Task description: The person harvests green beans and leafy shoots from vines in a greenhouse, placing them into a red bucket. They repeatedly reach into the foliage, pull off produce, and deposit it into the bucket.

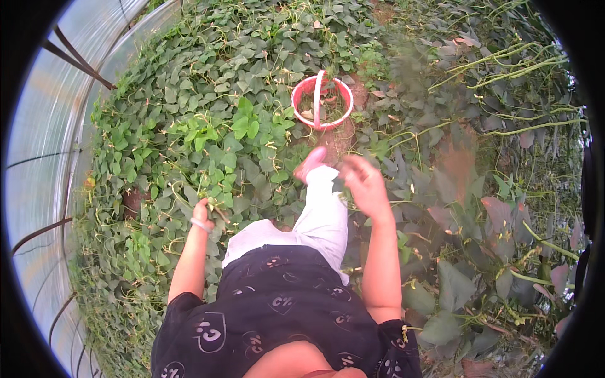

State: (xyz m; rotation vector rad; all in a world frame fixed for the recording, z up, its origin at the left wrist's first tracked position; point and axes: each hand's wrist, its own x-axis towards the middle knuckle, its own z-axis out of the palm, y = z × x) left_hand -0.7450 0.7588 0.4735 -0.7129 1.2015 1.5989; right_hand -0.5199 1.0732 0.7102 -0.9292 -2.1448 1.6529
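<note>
My left hand (202,213), with a pale bracelet on the wrist, is closed around a small bunch of green stems and leaves (216,208). It is low over the leafy vines at my left. My right hand (364,184) is raised beside my right leg, blurred by motion. Its fingers look apart, and I make out nothing held in them. A dark leaf (337,183) shows near its fingertips; whether they touch cannot be told. Ahead of my pink shoe (313,161) stands a red and white plastic bucket (350,101) with an upright handle and some leafy stems inside.
Dense leafy vines (198,80) cover the ground ahead and left. A narrow strip of brown soil (338,141) runs by the bucket. Long thin green bean pods (524,130) hang among taller plants at right. Clear plastic greenhouse sheeting (42,189) curves along the left.
</note>
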